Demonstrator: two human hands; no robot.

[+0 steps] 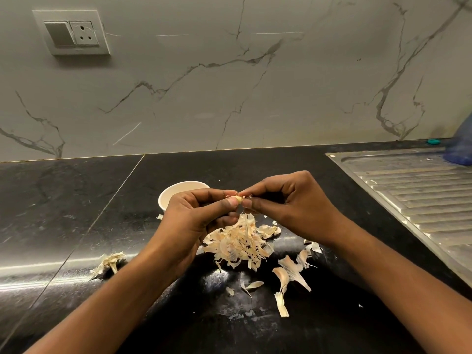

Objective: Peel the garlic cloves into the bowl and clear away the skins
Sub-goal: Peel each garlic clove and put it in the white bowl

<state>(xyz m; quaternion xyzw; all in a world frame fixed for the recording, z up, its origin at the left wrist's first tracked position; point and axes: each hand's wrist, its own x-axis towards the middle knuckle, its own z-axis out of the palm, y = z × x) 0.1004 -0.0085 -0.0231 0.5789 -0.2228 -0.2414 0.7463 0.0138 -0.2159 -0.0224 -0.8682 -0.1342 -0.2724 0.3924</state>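
My left hand point(201, 215) pinches a small pale garlic clove point(238, 199) between thumb and fingers, above the black counter. My right hand point(288, 200) meets it from the right, fingertips pinching the clove's tip and its skin. A strip of skin hangs down from the clove toward a heap of papery garlic skins point(240, 244) on the counter. A small white bowl point(176, 192) stands just behind my left hand; its inside is hidden by the hand.
Loose skins point(288, 274) lie right of the heap, and a garlic root scrap point(109, 261) lies to the left. A steel sink drainboard point(413, 185) fills the right side, with a blue object point(459, 146) at its back. A marble wall with a socket point(74, 33) rises behind.
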